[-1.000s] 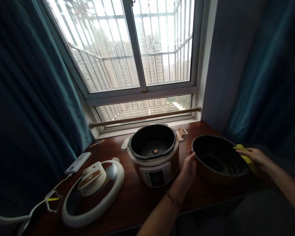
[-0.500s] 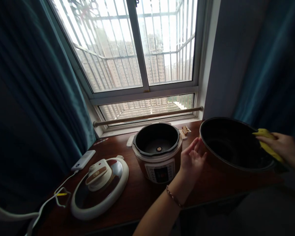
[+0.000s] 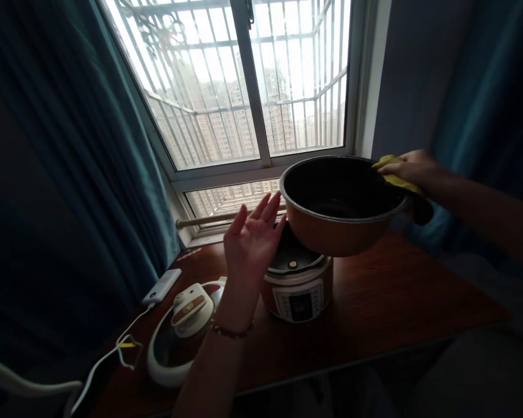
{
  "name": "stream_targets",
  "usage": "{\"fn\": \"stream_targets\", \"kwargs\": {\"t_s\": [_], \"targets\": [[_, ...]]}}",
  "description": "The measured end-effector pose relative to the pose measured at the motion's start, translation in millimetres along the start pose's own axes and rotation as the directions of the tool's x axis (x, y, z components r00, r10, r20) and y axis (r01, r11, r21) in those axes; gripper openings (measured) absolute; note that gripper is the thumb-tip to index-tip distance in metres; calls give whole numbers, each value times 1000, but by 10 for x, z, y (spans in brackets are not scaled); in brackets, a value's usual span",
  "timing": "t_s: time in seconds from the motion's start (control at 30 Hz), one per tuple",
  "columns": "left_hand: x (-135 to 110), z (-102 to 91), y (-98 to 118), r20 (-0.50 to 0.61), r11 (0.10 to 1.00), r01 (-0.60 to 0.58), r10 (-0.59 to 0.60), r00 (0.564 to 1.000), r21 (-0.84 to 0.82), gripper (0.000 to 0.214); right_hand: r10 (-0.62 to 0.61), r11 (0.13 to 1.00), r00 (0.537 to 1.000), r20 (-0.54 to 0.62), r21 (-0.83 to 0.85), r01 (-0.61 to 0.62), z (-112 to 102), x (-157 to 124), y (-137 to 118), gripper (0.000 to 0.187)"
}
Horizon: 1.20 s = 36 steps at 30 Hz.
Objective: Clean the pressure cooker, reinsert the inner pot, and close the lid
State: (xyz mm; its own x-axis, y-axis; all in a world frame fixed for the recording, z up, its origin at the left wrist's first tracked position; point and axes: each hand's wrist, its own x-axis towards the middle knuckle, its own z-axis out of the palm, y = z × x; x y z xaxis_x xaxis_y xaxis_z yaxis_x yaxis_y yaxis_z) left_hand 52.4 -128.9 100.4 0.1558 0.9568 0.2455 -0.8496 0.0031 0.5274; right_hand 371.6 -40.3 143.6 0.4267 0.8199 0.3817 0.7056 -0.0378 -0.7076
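A wide pot [image 3: 344, 235], orange-brown outside and dark inside, is raised above the table and slightly tilted. It partly covers the electric pressure cooker [image 3: 298, 296], whose dark inside shows a small round piece at the bottom. My right hand [image 3: 418, 168] is closed on a yellow cloth [image 3: 392, 168] at the pot's right rim. Beside the pot's left wall is my left hand [image 3: 253, 238], palm up with its fingers spread; whether the fingertips touch the pot I cannot tell. The cooker lid [image 3: 194, 313] lies on the table, partly behind my left forearm.
The dark wooden table [image 3: 401, 296] stands under a barred window [image 3: 261, 116]. At its left are a white power bank [image 3: 163, 285] and a white cable [image 3: 98, 363]. Blue curtains [image 3: 126, 174] hang on both sides. A rail [image 3: 209, 220] crosses the window's lower part.
The pot has moved up and left, from right of the pressure cooker to partly over it. Both hands moved along with it, the left still spread, the right still on the cloth.
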Motion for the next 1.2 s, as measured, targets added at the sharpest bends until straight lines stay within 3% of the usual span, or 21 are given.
{"fn": "stream_targets", "kwargs": {"t_s": [0.17, 0.33, 0.67, 0.87, 1.2], "targets": [[21, -320, 390, -104, 997, -77, 78, 991, 18, 44, 9, 999, 996, 90, 33, -12, 561, -45, -434, 33], [52, -612, 517, -122, 996, -69, 76, 990, 63, 43, -21, 1000, 996, 89, -18, 23, 903, -106, -537, 30], [112, -1019, 532, -156, 995, -19, 34, 987, 95, 36, 20, 993, 984, 179, -118, 2, 1311, -206, -465, 36], [125, -1127, 520, -215, 997, -3, 21, 976, 81, 35, 0, 994, 976, 218, -104, 23, 1532, -181, -350, 35], [112, -1358, 464, -255, 997, 8, 12, 967, 77, 33, -49, 986, 960, 275, -138, 90, 1728, -263, -214, 34]]}}
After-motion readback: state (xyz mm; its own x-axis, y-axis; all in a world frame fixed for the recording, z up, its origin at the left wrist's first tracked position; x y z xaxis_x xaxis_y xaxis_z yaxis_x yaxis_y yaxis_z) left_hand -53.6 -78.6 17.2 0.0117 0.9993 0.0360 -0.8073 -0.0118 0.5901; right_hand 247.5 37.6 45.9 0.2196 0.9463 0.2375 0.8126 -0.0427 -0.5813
